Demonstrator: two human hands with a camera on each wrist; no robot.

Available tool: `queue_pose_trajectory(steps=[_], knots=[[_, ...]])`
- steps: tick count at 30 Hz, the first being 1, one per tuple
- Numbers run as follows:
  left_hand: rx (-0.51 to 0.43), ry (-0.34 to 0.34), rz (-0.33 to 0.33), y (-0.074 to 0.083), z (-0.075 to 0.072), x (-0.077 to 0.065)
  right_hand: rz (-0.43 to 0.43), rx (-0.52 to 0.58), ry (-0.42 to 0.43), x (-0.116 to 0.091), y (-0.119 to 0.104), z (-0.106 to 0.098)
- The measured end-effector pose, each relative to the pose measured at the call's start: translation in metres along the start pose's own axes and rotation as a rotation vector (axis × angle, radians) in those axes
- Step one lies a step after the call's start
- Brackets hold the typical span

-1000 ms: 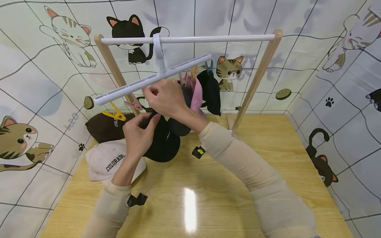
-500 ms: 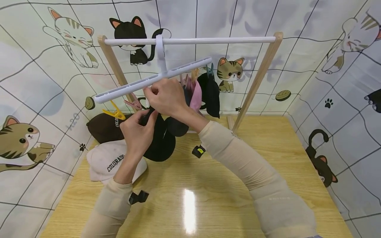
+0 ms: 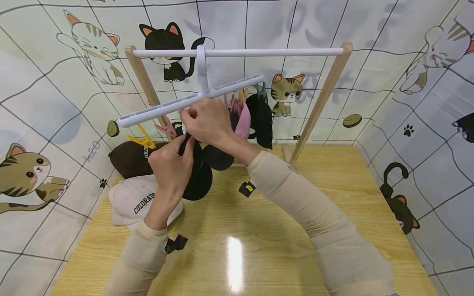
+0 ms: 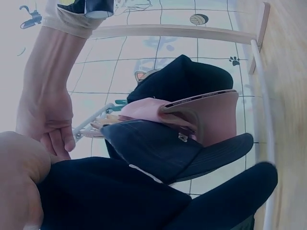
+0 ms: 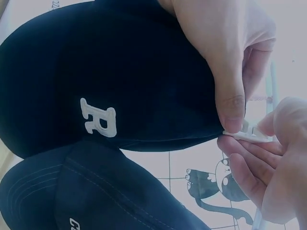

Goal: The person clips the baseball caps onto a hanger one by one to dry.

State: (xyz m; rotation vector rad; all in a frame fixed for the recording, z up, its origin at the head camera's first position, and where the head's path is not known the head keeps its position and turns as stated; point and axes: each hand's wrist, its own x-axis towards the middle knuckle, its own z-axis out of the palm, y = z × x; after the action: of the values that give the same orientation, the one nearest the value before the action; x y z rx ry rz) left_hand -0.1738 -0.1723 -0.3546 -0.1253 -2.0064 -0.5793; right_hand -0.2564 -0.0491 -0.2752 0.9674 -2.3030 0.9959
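Observation:
My left hand [image 3: 172, 164] pinches the edge of a black cap [image 5: 62, 81] with a white letter R on its front, and the cap hangs down below it. Just above, my right hand [image 3: 209, 121] pinches a white clothespin [image 5: 254, 137] under the white hanger [image 3: 163, 109]. In the right wrist view the clothespin's tip meets the cap's edge by the left thumb. A dark navy cap [image 4: 148, 148], a pink cap [image 4: 218, 117] and another black cap [image 3: 261, 119] hang along the hanger's right half.
The hanger hooks over a white rod [image 3: 274, 52] on a wooden stand. A yellow clothespin [image 3: 146, 142] and a pink clothespin [image 3: 168, 129] dangle at its left. Below lie a brown cap [image 3: 127, 160] and a white COLORADO cap [image 3: 129, 197] on the wooden table [image 3: 281, 246].
My left hand has risen slightly and turned, bringing the black cap's edge up to the white clothespin. The cap has swung a little left. My right hand stays at the hanger.

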Motion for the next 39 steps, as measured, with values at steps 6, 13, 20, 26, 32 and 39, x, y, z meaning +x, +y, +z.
queue_pose_trajectory(steps=[6,13,20,26,32,39], knots=[[0.044,-0.01,0.004,0.003,-0.002,0.002,-0.003,-0.006,0.002,-0.001,0.0,0.001],[0.053,-0.005,0.014,0.002,-0.003,0.002,-0.007,-0.014,0.005,-0.001,0.0,0.002],[0.039,0.037,0.015,0.0,-0.001,0.0,-0.01,-0.017,0.006,-0.002,-0.001,0.0],[0.022,0.073,0.022,0.0,0.0,0.0,-0.011,-0.016,0.006,-0.002,-0.001,0.0],[0.026,0.093,0.044,0.0,-0.002,0.004,-0.017,-0.013,0.001,0.0,-0.001,0.0],[0.024,0.099,0.07,0.001,-0.003,0.011,0.002,-0.007,-0.02,0.003,-0.004,-0.003]])
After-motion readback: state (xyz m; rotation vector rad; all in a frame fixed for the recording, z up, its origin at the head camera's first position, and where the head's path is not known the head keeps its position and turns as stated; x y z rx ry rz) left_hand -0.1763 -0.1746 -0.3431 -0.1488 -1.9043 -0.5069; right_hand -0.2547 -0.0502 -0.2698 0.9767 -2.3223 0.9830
